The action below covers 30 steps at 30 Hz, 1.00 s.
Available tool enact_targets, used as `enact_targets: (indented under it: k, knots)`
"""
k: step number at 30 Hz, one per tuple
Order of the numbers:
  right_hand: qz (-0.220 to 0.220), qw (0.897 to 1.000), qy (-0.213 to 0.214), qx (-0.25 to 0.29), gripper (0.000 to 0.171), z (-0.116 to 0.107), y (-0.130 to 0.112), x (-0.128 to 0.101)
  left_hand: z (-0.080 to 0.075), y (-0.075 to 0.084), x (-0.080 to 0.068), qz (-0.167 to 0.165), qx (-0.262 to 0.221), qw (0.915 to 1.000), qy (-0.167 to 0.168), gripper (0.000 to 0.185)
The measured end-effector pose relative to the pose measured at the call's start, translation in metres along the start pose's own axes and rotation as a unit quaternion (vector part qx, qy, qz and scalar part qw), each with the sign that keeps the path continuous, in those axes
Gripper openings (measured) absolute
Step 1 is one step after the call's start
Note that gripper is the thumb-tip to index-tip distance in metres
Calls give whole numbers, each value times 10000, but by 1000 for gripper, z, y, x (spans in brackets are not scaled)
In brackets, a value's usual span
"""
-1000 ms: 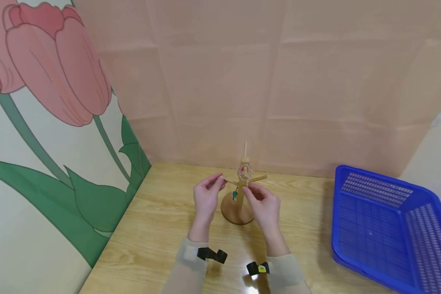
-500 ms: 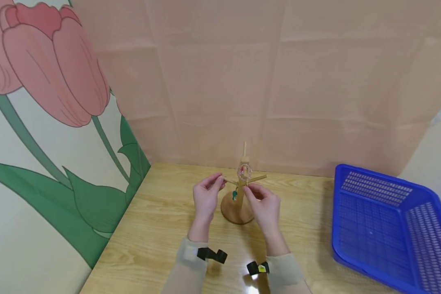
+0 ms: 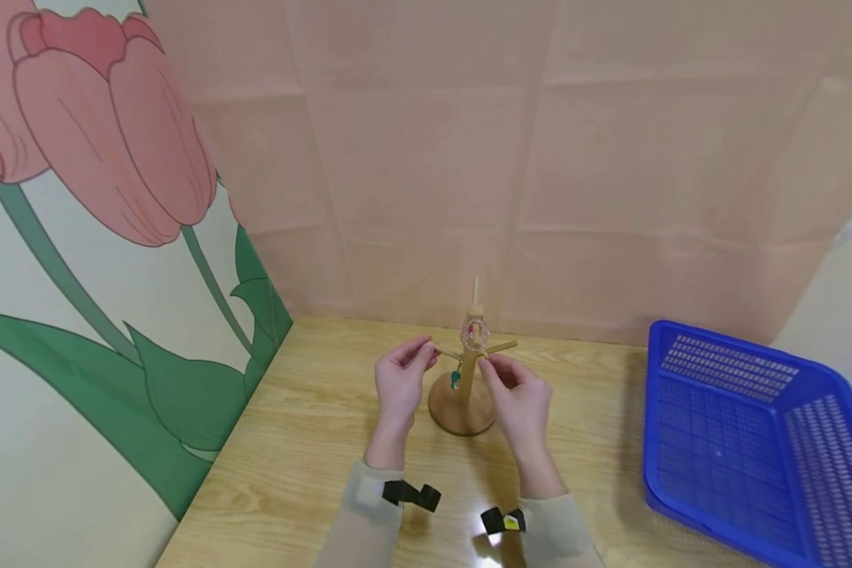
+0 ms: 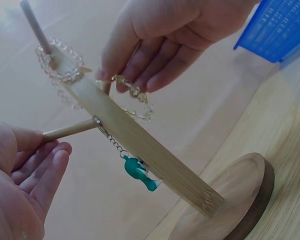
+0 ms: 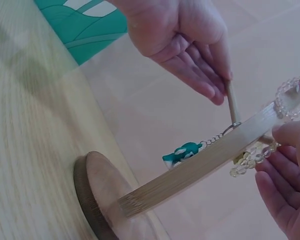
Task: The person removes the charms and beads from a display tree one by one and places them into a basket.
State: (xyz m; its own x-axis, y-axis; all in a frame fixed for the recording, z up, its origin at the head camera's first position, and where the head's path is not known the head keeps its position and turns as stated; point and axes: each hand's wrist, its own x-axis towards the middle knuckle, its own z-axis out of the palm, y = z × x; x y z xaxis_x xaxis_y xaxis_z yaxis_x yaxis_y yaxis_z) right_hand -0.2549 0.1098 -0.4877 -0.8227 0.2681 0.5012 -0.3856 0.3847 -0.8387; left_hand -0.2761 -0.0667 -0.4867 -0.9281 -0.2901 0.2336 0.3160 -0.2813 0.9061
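2 bracelets [image 4: 60, 65], 1 charm [image 4: 139, 173], 1 stand [image 3: 463, 402]

The wooden stand [image 3: 465, 394] stands on the table [image 3: 312, 442] between both hands, the basket [image 3: 745, 442] to its right.

Left hand [image 3: 400, 383]: was raised, palm turned inward, fingers [image 4: 45, 167] curled, with the tips pinched together at the top.
Right hand [image 3: 517, 398]: was raised level with the left, fingers [image 4: 140, 60] bent, with the tips pinched.
Forearms: both in pale sleeves, each wrist wearing a black strap.
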Motion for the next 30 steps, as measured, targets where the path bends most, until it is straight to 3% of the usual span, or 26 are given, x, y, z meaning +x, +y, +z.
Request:
enact_targets:
  k: [10,30]
  knots:
    - [19,9990,406,195,11,-7,-6,1,0,1,-1,-124,-87,9999,3,16]
    - [197,9946,943,389,21,-29,-5,12,-1,0,0,7,12,10000,-38,20]
